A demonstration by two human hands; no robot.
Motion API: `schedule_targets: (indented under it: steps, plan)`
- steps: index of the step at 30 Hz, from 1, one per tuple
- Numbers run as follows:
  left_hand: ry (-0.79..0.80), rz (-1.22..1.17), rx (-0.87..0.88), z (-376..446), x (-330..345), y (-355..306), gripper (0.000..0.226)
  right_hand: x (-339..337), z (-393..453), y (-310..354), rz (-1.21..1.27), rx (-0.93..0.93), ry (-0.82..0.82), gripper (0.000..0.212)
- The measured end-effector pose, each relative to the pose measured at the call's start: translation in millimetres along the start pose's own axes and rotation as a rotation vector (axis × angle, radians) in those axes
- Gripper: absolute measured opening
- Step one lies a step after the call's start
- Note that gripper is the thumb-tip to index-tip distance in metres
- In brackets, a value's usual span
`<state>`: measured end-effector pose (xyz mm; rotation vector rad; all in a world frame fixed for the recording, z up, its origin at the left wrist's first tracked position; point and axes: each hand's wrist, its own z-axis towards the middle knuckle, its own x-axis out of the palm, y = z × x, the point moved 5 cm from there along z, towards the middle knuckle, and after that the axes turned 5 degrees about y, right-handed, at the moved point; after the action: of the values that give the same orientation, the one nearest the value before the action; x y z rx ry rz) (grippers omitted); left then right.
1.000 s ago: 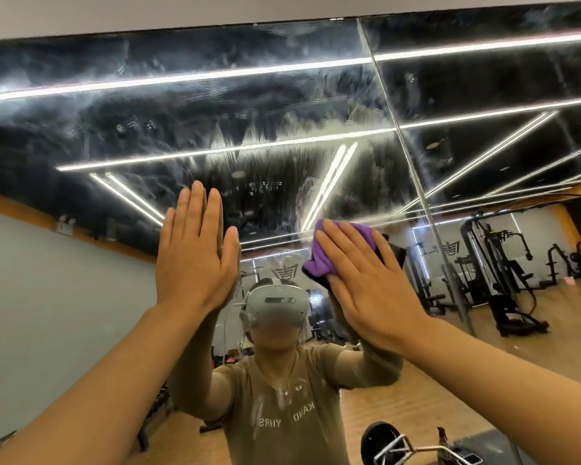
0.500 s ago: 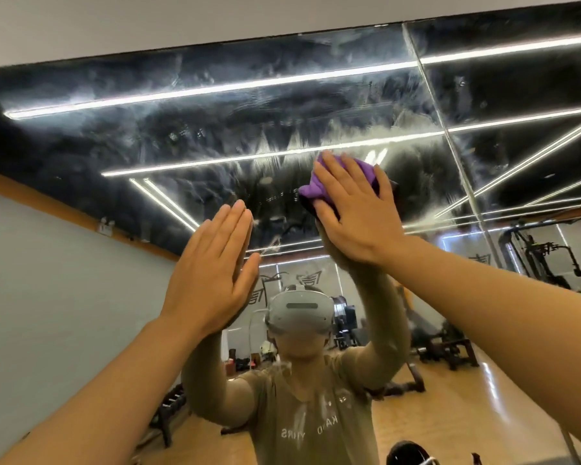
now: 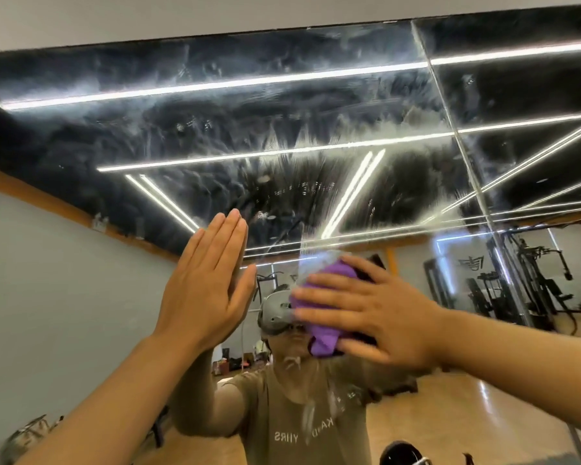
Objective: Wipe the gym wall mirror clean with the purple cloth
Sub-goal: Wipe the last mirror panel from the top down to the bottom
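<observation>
The wall mirror [image 3: 215, 135] fills the view, with whitish smears and streaks across its upper half. My right hand [image 3: 379, 310] presses the bunched purple cloth [image 3: 319, 333] flat against the glass at centre, fingers spread and pointing left. The cloth shows above and below my fingers. My left hand [image 3: 208, 290] rests flat on the mirror just left of the cloth, fingers together and pointing up, holding nothing.
A vertical seam [image 3: 450, 129] splits the mirror into panels on the right. The mirror's top edge meets a pale wall [image 3: 182, 18]. The glass reflects a person in a headset, gym machines [image 3: 517, 283] at right and a wooden floor.
My right hand has swept the cloth down from the streaked upper area to the middle of the glass, now turned sideways. My left hand stays flat on the mirror.
</observation>
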<state>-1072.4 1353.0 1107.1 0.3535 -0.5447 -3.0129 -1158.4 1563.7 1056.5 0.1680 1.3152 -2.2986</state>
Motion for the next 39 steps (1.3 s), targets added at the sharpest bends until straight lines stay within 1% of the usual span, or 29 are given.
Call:
schedule_targets:
  steps: [2,4,7,9,10,12,14,16,19,21,24,26,27,28,30,33,35,36,37,38,39]
  plan:
    - [-0.008,-0.009,-0.003,-2,0,1,0.066,-12,22,-36,0.02,0.138,-0.067,0.056]
    - [-0.017,-0.014,-0.009,-4,0,1,0.065,-31,48,-77,0.078,0.359,-0.148,0.058]
    - [-0.035,-0.015,-0.015,-6,-1,0,0.064,-52,79,-117,0.182,0.652,-0.189,0.063]
    - [-0.046,-0.02,-0.03,-7,-1,1,0.065,-54,89,-116,0.225,0.741,-0.229,0.066]
    - [-0.051,-0.02,-0.042,-7,0,2,0.065,-51,90,-108,0.23,0.742,-0.251,0.065]
    - [-0.069,-0.017,-0.078,-9,1,4,0.066,-41,85,-79,0.205,0.642,-0.278,0.061]
    - [-0.081,-0.022,-0.097,-10,1,5,0.065,-28,69,-40,0.152,0.492,-0.251,0.058]
    - [-0.079,-0.026,-0.104,-9,0,4,0.065,-12,42,2,0.094,0.347,-0.185,0.057]
    - [-0.061,-0.027,-0.109,-9,-1,4,0.064,9,-2,56,-0.001,0.127,-0.038,0.056]
    - [-0.053,-0.036,-0.111,-10,-2,5,0.064,12,-15,64,-0.054,-0.008,0.027,0.056]
    - [-0.055,-0.039,-0.1,-11,-2,5,0.064,5,-8,44,-0.002,-0.15,0.071,0.052]
    - [-0.06,-0.038,-0.082,-11,-3,5,0.064,1,4,26,0.007,-0.202,0.06,0.051]
    - [-0.061,-0.04,-0.071,-12,-2,6,0.064,-2,10,14,-0.001,-0.186,0.042,0.051]
    - [-0.062,-0.04,-0.063,-12,-2,6,0.063,-6,19,0,0.0,-0.133,0.02,0.05]
    - [-0.07,-0.039,-0.052,-13,-3,6,0.063,-20,37,-38,0.031,0.054,-0.059,0.051]
    - [-0.086,-0.034,-0.05,-14,-3,5,0.061,-44,65,-89,0.102,0.426,-0.197,0.057]
    - [-0.1,-0.034,-0.064,-16,-2,5,0.06,-50,80,-102,0.19,0.677,-0.268,0.061]
    - [-0.105,-0.033,-0.07,-16,-2,4,0.06,-50,87,-100,0.224,0.774,-0.3,0.062]
    - [-0.11,-0.032,-0.074,-17,-1,4,0.06,-49,92,-94,0.244,0.836,-0.328,0.063]
    - [-0.113,-0.035,-0.075,-17,-1,4,0.06,-48,95,-85,0.25,0.857,-0.348,0.063]
    - [-0.114,-0.042,-0.072,-18,-1,4,0.06,-45,96,-75,0.242,0.839,-0.356,0.062]
